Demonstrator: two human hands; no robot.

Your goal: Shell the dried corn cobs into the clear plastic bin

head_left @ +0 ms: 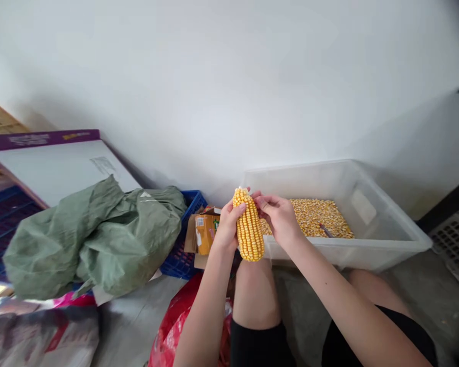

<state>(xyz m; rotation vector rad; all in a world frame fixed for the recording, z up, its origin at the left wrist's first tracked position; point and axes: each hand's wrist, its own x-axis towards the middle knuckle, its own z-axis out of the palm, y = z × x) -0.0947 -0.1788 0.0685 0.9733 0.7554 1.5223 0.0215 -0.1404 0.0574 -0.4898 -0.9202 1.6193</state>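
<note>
Head: corn cob [250,229] (left-held) between hands [225,227] [282,216].

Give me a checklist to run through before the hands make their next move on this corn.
1. Cob held: ok. The left hand grips the corn cob, thumb across its front.
2. Right hand in place: ok. Its fingers are at the cob's upper right edge.
3. Kernel between the right fingers: cannot tell; too small to make out.
4. Cob directly above the plastic bin: cannot tell from this single view.
5. Bin holds nothing but loose kernels: not ok. A slim, pen-like object lies among them.
6. Rows of kernels on the cob's visible side: ok, they look largely full.
</note>
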